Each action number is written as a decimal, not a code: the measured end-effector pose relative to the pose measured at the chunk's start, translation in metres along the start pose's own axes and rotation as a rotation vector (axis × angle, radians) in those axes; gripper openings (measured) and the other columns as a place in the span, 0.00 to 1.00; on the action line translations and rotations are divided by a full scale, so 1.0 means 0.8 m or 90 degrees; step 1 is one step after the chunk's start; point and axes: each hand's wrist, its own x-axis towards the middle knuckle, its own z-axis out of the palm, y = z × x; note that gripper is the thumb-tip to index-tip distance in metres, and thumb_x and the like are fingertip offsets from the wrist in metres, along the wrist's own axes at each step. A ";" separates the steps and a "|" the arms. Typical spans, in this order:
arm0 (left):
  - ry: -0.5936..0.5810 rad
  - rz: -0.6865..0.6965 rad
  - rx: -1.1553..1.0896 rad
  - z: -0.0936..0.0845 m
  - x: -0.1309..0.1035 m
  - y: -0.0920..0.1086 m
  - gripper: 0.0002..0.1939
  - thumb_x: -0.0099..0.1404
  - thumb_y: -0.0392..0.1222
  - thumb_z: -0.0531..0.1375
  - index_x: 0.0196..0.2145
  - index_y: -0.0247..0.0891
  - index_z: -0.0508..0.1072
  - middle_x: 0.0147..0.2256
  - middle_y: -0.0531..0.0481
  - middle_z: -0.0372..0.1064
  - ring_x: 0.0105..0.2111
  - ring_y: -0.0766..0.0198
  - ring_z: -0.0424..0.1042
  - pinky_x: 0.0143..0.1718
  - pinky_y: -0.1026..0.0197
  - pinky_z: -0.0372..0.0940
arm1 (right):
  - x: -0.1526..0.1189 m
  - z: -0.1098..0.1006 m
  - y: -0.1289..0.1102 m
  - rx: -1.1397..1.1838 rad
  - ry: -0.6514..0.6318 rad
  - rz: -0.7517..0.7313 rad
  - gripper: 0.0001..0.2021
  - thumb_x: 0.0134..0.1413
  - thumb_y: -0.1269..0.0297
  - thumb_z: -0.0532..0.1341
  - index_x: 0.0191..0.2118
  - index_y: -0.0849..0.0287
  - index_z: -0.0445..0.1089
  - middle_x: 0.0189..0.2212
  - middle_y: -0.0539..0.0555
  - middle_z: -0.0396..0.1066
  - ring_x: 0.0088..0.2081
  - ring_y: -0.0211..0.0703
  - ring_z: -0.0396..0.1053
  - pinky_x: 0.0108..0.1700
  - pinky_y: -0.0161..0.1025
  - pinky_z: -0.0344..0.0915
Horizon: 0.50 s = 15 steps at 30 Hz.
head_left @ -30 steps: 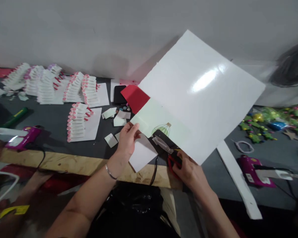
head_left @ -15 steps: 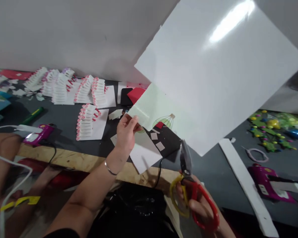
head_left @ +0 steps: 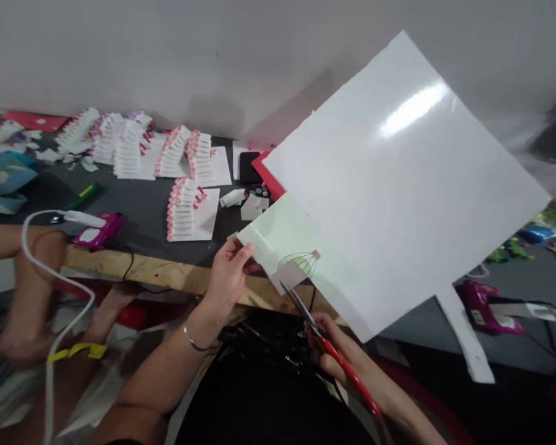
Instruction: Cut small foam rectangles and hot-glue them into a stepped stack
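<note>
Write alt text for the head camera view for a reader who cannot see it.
A person's left hand holds up a large glossy white sheet by its pale green corner, while the right hand brings red-handled scissors to a printed green ornament at the sheet's edge. Behind lie a dark table with rows of small white cards and a magenta glue gun.

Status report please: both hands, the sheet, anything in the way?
Left hand pinches white sheet at its corner. Right hand holds scissors, tips at sheet edge by green drawing. Nothing between blades and sheet.

two glue guns [head_left: 97, 230], one scissors [head_left: 327, 346], one sheet [head_left: 393, 185]
</note>
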 end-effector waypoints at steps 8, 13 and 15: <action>0.048 -0.066 -0.002 -0.040 -0.027 -0.032 0.21 0.45 0.49 0.72 0.33 0.36 0.74 0.29 0.53 0.74 0.24 0.67 0.72 0.22 0.66 0.69 | 0.011 0.027 -0.019 -0.098 -0.016 0.025 0.30 0.57 0.38 0.58 0.56 0.56 0.67 0.32 0.52 0.67 0.31 0.42 0.63 0.34 0.37 0.63; 0.069 -0.109 -0.041 -0.045 -0.034 -0.046 0.22 0.43 0.49 0.74 0.32 0.35 0.73 0.28 0.54 0.73 0.24 0.67 0.72 0.23 0.67 0.70 | 0.019 0.023 -0.020 -0.115 -0.032 0.055 0.29 0.58 0.41 0.58 0.57 0.57 0.68 0.30 0.52 0.68 0.28 0.40 0.61 0.29 0.35 0.60; 0.066 -0.123 -0.052 -0.043 -0.037 -0.051 0.21 0.44 0.49 0.74 0.32 0.35 0.73 0.28 0.53 0.74 0.25 0.67 0.73 0.24 0.66 0.71 | 0.023 0.018 -0.027 -0.106 -0.052 0.056 0.28 0.60 0.42 0.57 0.58 0.56 0.68 0.32 0.52 0.68 0.28 0.41 0.63 0.30 0.36 0.62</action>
